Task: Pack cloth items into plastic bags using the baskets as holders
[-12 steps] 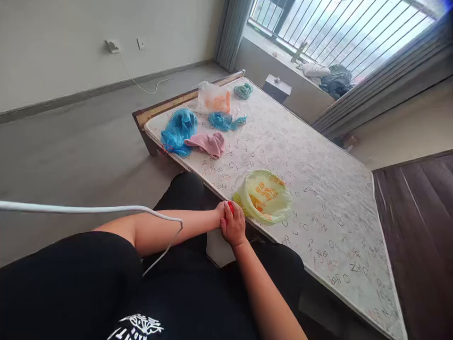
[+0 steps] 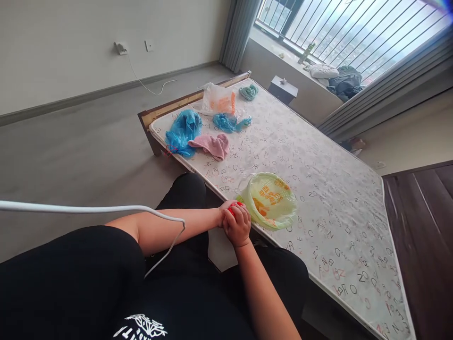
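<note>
My left hand (image 2: 225, 211) and my right hand (image 2: 239, 227) are pressed together over my lap, close to the mattress edge. Between them shows a small bright red object (image 2: 234, 208); the fingers hide most of it, so its kind is unclear. Both hands are closed around it. Just beyond them stands a yellow-green basket (image 2: 250, 208) lined with a thin plastic bag printed in orange. Its near side is close to my right fingers.
On the lettered mattress (image 2: 339, 226) lie a pink cloth (image 2: 215, 146), blue plastic bags (image 2: 183, 131), a clear bag with orange print (image 2: 221, 100) and a green coiled bundle (image 2: 249, 92). A white cable (image 2: 88, 208) crosses in front of my left arm.
The view has shifted slightly, so the room appears a little further right. My right fingers have shifted over the red object, and the hands stay together.
</note>
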